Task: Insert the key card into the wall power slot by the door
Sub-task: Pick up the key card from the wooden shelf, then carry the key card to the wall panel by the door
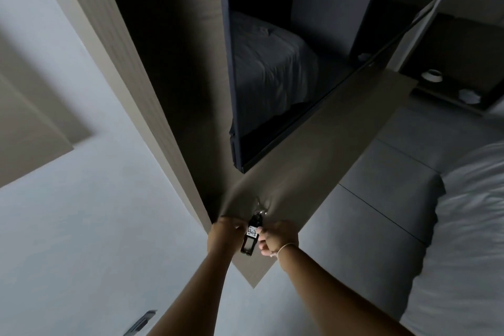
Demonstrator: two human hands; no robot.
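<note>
A black key card fob [250, 240] with a white number label and a metal ring at its top hangs between both hands, in front of a beige wood wall panel [313, 172]. My right hand [274, 237] pinches the fob's right edge near the label. My left hand [223, 234] is blurred at the fob's left side, fingers curled towards it; whether it grips is unclear. A small metal fitting [258, 203] shows on the panel just above the ring. No wall power slot is clearly visible.
A dark wall-mounted mirror or screen [272, 76] hangs above the hands. A bed with white linen [469, 226] and a grey padded headboard [381, 185] lies to the right. A white wall [81, 226] is at left, with a dark handle-like fixture [140, 322] low down.
</note>
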